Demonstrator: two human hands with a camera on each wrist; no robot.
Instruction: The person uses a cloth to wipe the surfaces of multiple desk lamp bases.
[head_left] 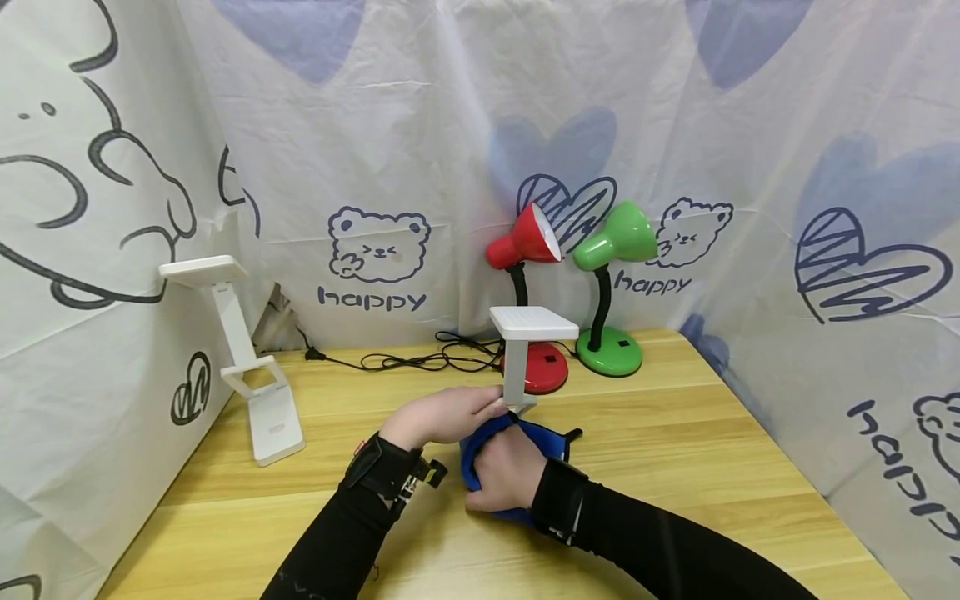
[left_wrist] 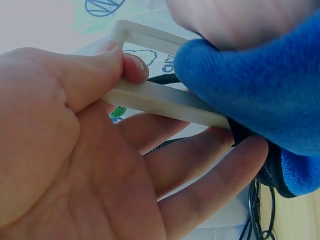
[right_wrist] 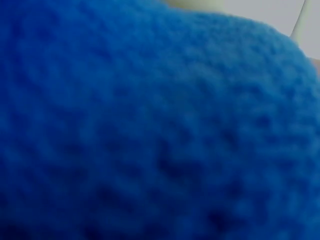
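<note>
My left hand point(head_left: 444, 415) grips a white desk lamp point(head_left: 515, 367) low on its stem. In the left wrist view, the thumb and a finger of that hand point(left_wrist: 85, 145) pinch a bar of the lamp's open frame point(left_wrist: 160, 102), with other fingers spread beneath. My right hand point(head_left: 512, 471) holds a bunched blue cloth point(head_left: 546, 439) with black edging against the lamp's lower part. The cloth point(right_wrist: 165, 125) fills nearly all of the right wrist view and hides the right fingers. The lamp's base is mostly hidden behind the hands and cloth.
Another white lamp point(head_left: 275, 423) stands at the left, near the cloth wall. Behind the held lamp are a red lamp point(head_left: 525, 237) and a green lamp point(head_left: 610, 352). A black cord with a plug point(head_left: 315, 354) lies along the back of the wooden table point(head_left: 675, 450).
</note>
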